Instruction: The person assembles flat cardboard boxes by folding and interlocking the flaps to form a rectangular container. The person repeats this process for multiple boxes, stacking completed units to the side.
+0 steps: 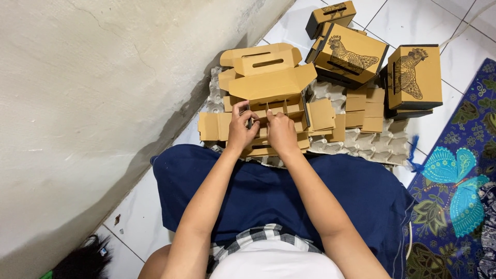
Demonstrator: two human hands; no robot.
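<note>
An open brown cardboard carton (268, 85) with flaps spread and a slotted handle piece sits on grey egg trays (372, 144) in front of my knees. Thin cardboard dividers (279, 107) stand inside it. My left hand (241, 129) pinches a divider strip at the carton's near left. My right hand (281, 132) presses on the dividers just beside it, fingers curled over the near wall. Both forearms reach forward over my dark blue lap.
Assembled brown boxes printed with a chicken drawing (351, 54) (413, 77) stand at the back right, with small flat cardboard pieces (361, 111) stacked below them. A plastered wall (103, 103) runs along the left. A patterned butterfly mat (454, 186) lies at right on white floor tiles.
</note>
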